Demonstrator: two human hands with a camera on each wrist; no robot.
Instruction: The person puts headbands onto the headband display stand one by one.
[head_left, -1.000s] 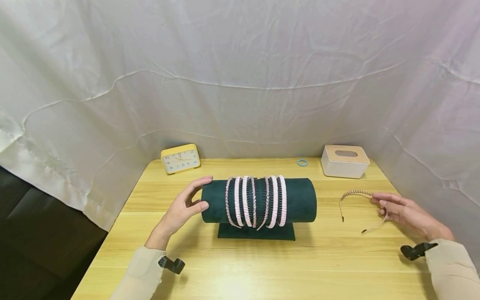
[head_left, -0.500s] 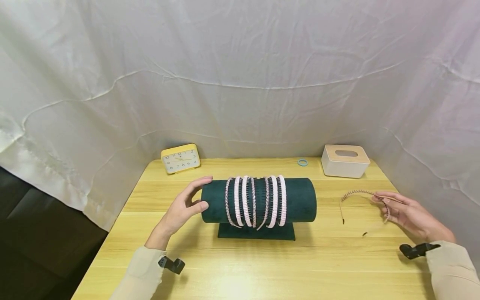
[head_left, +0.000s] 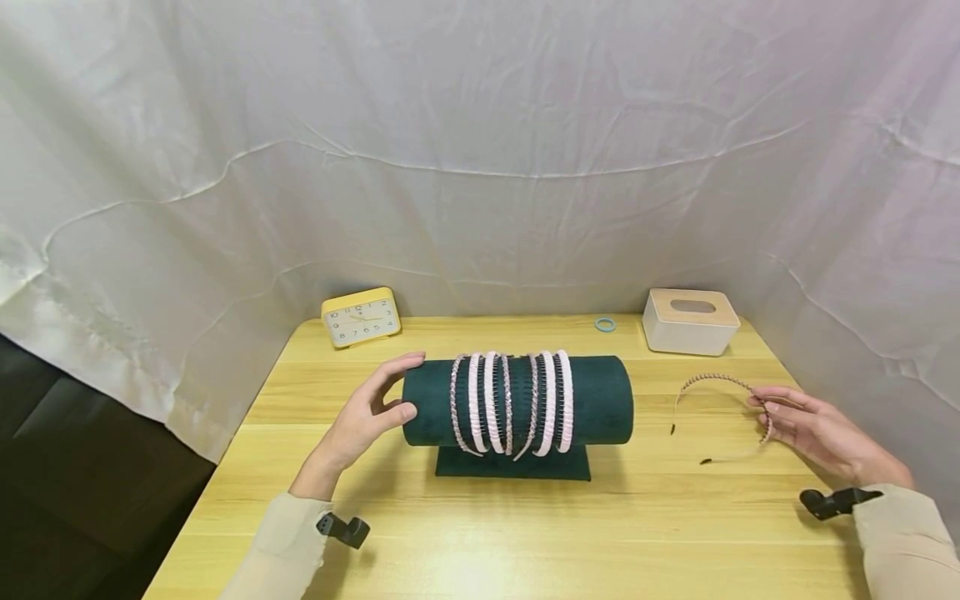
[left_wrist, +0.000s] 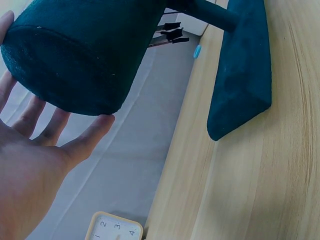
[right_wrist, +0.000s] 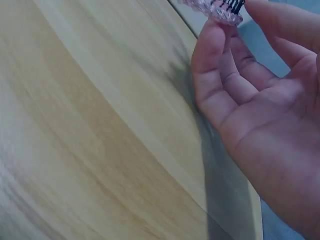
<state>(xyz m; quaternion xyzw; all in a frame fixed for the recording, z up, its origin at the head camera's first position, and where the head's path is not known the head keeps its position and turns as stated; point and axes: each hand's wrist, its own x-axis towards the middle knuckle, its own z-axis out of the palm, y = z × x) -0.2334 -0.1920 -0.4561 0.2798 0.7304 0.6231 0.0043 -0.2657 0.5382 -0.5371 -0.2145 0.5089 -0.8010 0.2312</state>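
Observation:
A dark green roll-shaped headband stand [head_left: 600,400] stands mid-table, with several pale pink headbands [head_left: 548,404] and thin braided ones worn over its roll. My left hand [head_left: 358,421] holds the roll's left end, thumb in front and fingers behind; in the left wrist view its spread fingertips [left_wrist: 102,124] rest along the rim of the end face. Over at the right, my right hand [head_left: 832,437] pinches a thin braided headband [head_left: 712,377] by its side, the dark tips pointing left. In the right wrist view only a pinkish piece of this headband [right_wrist: 227,16], with black comb teeth, shows between fingers and thumb.
A yellow alarm clock [head_left: 363,321] stands at the back left of the wooden table [head_left: 420,533]. A blue ring [head_left: 605,325] and a white tissue box with a wooden lid [head_left: 692,323] are at the back right. Pale curtains [head_left: 480,233] hang behind.
The braided headband in my right hand has turned and shifted slightly left, its tips swinging left and its arch rising a little. My left hand and the stand have stayed put.

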